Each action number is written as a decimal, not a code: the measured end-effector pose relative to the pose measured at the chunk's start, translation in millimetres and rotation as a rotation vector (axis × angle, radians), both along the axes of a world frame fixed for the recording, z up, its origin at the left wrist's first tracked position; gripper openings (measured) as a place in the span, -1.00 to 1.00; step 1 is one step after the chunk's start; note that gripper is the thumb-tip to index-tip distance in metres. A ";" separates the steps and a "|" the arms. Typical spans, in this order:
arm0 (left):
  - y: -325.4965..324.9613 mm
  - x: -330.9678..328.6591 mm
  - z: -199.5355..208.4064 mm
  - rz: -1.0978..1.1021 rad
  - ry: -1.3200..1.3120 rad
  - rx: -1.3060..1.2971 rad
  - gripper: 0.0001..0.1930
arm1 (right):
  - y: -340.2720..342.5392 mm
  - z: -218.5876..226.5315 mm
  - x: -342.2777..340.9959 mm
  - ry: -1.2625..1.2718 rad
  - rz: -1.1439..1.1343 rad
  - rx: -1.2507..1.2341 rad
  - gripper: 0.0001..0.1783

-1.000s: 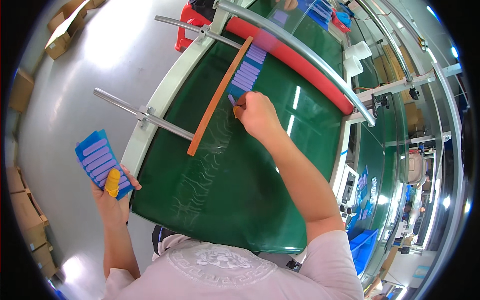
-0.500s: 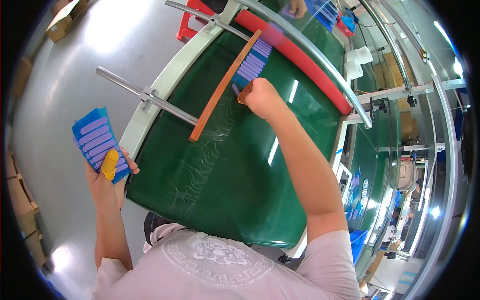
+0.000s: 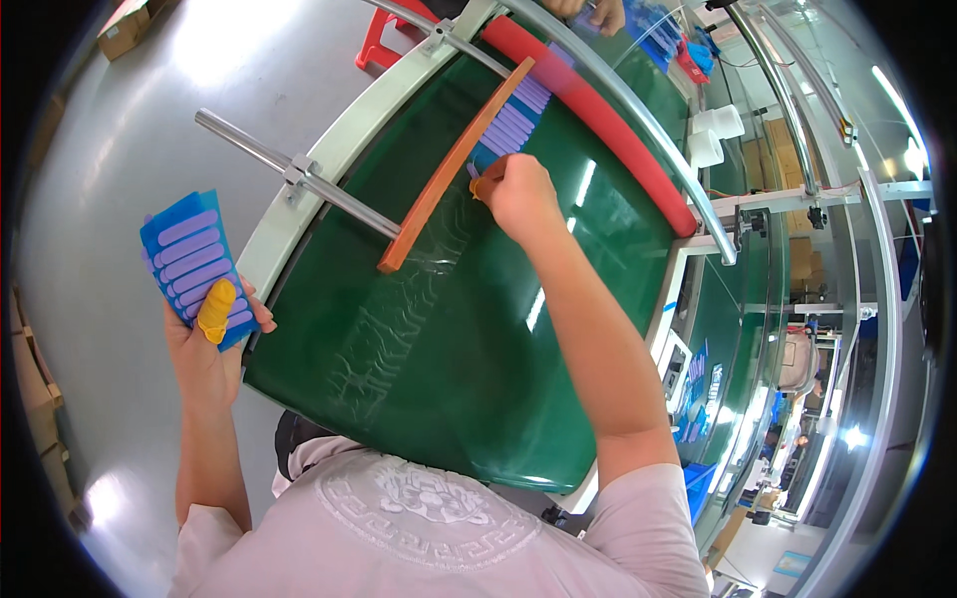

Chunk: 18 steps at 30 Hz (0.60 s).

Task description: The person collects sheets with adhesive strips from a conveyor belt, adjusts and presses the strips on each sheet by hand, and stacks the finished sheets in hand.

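Observation:
My left hand (image 3: 206, 364), off the belt's left side, holds a blue sheet (image 3: 177, 214) lined with lavender rounded strips, possibly several sheets together. A yellow finger cot (image 3: 215, 311) covers its thumb, which presses on the strips. Over the green belt (image 3: 478, 349), my right hand (image 3: 526, 194) has its fingers pinched at the near end of another blue sheet with lavender strips (image 3: 510, 122). An orange-yellow finger cot shows on this hand. A small lavender strip end (image 3: 473, 170) sticks out beside the fingertips; the grip itself is partly hidden.
An orange-brown bar (image 3: 454, 169) on a metal rod (image 3: 344, 205) runs along the sheet's left side. A red roller (image 3: 598, 130) and a curved metal rail cross the far end. Beyond them is another person's hand (image 3: 606, 16). Clear wrinkled film (image 3: 374, 344) lies on the belt.
The whole view has shifted slightly. My right hand stays at the near end of the sheet, and my left keeps its hold. More of the other person's hands shows at the top.

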<state>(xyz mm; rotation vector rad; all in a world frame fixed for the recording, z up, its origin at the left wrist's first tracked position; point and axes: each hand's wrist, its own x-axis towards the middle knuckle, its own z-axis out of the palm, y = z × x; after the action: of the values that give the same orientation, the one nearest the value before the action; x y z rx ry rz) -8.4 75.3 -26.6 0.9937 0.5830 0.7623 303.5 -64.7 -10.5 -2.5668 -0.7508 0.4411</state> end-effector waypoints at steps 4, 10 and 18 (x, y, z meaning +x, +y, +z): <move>0.0 4.5 0.3 0.011 0.022 0.006 -0.81 | 9.6 -4.4 19.5 0.098 0.023 -0.072 -0.71; 5.3 0.0 0.2 -0.010 -0.018 0.018 -0.77 | 8.1 7.1 18.6 0.111 0.129 -0.037 -0.78; 1.5 1.6 3.6 -0.007 0.019 0.006 -0.80 | -4.9 -2.5 53.3 -0.026 0.230 0.178 -0.73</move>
<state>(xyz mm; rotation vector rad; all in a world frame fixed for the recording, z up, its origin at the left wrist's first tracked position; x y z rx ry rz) -6.8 76.8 -23.0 1.0087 0.5938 0.7490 356.9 -69.6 -13.0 -2.3355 -1.0512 0.3923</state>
